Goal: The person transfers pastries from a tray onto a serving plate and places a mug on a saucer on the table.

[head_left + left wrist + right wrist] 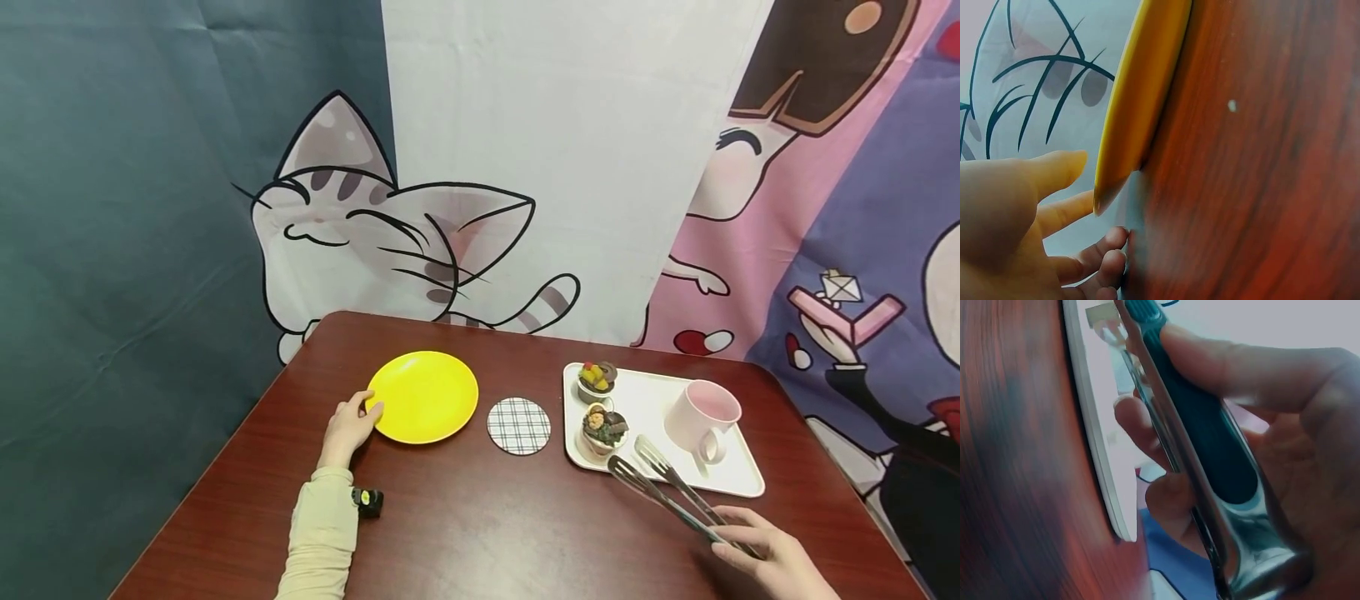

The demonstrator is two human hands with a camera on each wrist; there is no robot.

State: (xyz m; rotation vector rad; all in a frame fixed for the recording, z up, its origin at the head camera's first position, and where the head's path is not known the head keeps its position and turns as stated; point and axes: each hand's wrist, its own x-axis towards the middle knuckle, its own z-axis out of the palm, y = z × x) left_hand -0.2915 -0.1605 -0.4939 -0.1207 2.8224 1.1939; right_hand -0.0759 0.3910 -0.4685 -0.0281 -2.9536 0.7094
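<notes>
At the rim of a yellow plate (423,397) is my left hand (351,425). In the left wrist view its thumb (1063,170) stands apart from the rim, a finger reaches the plate's edge, and the other fingers bend loosely near the table. My right hand (772,554) grips metal tongs (690,504) by their dark green handle pads (1210,431). The tongs' two heads are spread apart, near the front edge of a white tray (645,392). Two cupcakes, one fruit-topped (597,382) and one dark-topped (602,429), stand at the tray's left end.
A pink mug (701,417) stands on the right part of the tray. Between plate and tray lies a round checked coaster (518,426). The brown table (465,517) meets a printed cloth backdrop (525,125) at its far edge.
</notes>
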